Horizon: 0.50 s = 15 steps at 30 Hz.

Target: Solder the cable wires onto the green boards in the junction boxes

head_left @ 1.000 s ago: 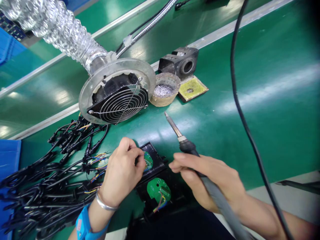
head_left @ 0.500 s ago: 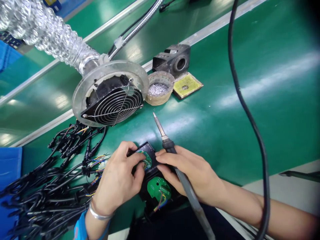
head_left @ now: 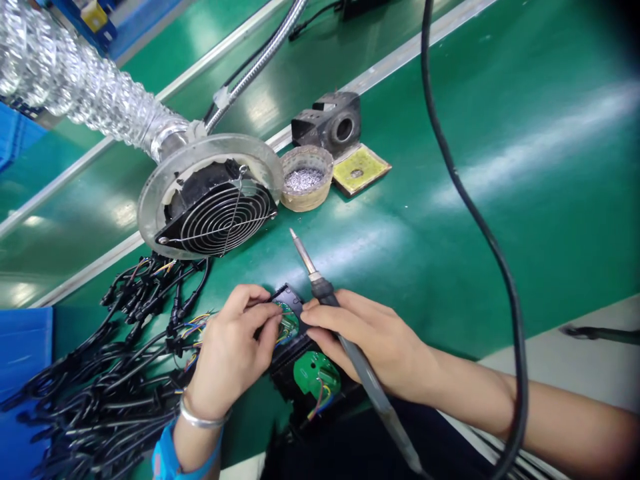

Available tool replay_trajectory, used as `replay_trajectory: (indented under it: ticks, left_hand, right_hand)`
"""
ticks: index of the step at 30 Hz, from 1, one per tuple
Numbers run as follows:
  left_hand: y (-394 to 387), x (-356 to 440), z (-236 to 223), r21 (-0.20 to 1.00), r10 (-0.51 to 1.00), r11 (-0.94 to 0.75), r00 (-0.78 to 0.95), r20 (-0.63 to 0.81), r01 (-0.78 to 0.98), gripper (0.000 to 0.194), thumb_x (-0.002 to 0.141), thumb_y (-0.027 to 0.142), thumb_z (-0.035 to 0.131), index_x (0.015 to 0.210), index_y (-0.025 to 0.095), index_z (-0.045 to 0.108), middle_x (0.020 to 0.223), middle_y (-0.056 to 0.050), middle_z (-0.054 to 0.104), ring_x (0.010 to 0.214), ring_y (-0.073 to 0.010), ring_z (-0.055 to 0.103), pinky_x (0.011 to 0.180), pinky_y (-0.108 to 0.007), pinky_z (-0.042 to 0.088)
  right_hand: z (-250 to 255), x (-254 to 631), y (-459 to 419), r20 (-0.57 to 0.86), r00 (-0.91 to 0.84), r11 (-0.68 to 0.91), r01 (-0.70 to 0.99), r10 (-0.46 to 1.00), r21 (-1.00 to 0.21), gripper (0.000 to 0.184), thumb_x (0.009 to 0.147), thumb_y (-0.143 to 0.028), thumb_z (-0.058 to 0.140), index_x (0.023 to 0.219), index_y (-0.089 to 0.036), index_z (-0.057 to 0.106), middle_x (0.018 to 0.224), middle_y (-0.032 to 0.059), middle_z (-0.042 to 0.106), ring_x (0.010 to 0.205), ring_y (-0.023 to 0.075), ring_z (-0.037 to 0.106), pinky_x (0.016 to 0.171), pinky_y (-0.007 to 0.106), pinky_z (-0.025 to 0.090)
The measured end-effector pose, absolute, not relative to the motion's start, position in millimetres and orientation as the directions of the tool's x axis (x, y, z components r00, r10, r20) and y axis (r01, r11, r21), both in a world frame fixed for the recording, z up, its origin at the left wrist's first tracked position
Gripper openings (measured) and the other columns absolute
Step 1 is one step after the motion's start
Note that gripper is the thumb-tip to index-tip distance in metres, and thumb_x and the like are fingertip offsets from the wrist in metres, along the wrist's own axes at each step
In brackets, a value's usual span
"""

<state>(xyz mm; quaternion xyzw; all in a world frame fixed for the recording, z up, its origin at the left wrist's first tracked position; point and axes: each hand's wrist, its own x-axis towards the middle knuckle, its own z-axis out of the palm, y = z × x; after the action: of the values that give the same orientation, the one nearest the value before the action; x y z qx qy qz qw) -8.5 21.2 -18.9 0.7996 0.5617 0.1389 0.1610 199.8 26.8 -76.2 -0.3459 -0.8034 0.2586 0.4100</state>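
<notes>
My left hand (head_left: 233, 350) pinches at a small round green circuit board (head_left: 287, 325) seated in a black holder (head_left: 295, 353) on the green bench. My right hand (head_left: 373, 343) grips a soldering iron (head_left: 320, 287), its tip pointing up and away from the board, and its fingertips touch the holder beside that board. A second green board (head_left: 316, 375) with coloured wires sits nearer me in the same holder. A silver bangle and a blue wrist strap are on my left wrist.
A fume extractor fan (head_left: 215, 203) on a foil duct stands behind the hands. A solder dross cup (head_left: 306, 177), a yellow sponge (head_left: 361, 170) and a black iron stand (head_left: 327, 123) lie beyond. Black cable bundles (head_left: 100, 373) fill the left; a thick black cord (head_left: 480, 227) hangs right.
My right hand has moved left with the iron until its fingers meet the holder by my left hand. The left hand stays at the upper board.
</notes>
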Motion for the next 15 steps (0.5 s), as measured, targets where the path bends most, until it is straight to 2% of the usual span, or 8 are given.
replay_trajectory:
  ticks: [3, 6, 12, 15]
  left_hand:
    - [20.9, -8.7, -19.2, 0.376, 0.924, -0.354, 0.383, -0.001, 0.856, 0.023, 0.089, 0.012, 0.053, 0.103, 0.021, 0.069, 0.111, -0.006, 0.059, 0.092, -0.0156, 0.066, 0.079, -0.027, 0.057]
    - [19.9, -11.8, -20.2, 0.362, 0.921, -0.361, 0.390, -0.006, 0.859, 0.022, 0.091, 0.013, 0.051, 0.103, 0.020, 0.068, 0.113, -0.006, 0.060, 0.094, -0.0158, 0.066, 0.078, -0.027, 0.058]
    - [18.4, -10.8, -23.2, 0.211, 0.911, -0.404, 0.413, -0.002, 0.890, 0.017, 0.093, 0.018, 0.053, 0.102, 0.022, 0.067, 0.114, -0.003, 0.062, 0.081, -0.0148, 0.068, 0.062, -0.025, 0.056]
    - [17.9, -9.5, -23.5, 0.182, 0.911, -0.406, 0.413, 0.000, 0.895, 0.016, 0.093, 0.019, 0.053, 0.101, 0.022, 0.066, 0.114, -0.003, 0.063, 0.078, -0.0135, 0.068, 0.058, -0.023, 0.054]
  right_hand:
    - [-77.4, 199.6, 26.5, 0.482, -0.416, 0.624, 0.345, 0.771, -0.701, 0.023, 0.090, -0.010, 0.055, 0.111, -0.019, 0.060, 0.091, 0.0061, 0.067, 0.085, 0.0163, 0.067, 0.075, 0.029, 0.060]
    - [-77.6, 199.8, 26.2, 0.486, -0.417, 0.628, 0.341, 0.768, -0.700, 0.023, 0.090, -0.011, 0.056, 0.111, -0.019, 0.060, 0.090, 0.0062, 0.067, 0.084, 0.0164, 0.067, 0.075, 0.029, 0.060]
    - [-79.3, 199.6, 27.6, 0.497, -0.420, 0.639, 0.343, 0.760, -0.688, 0.024, 0.090, -0.009, 0.056, 0.112, -0.018, 0.061, 0.087, 0.0053, 0.067, 0.080, 0.0152, 0.066, 0.073, 0.027, 0.058]
    - [-72.4, 205.4, 29.9, 0.534, -0.409, 0.665, 0.324, 0.740, -0.672, 0.027, 0.092, -0.008, 0.052, 0.116, -0.017, 0.060, 0.078, 0.0025, 0.064, 0.070, 0.0131, 0.062, 0.065, 0.026, 0.055]
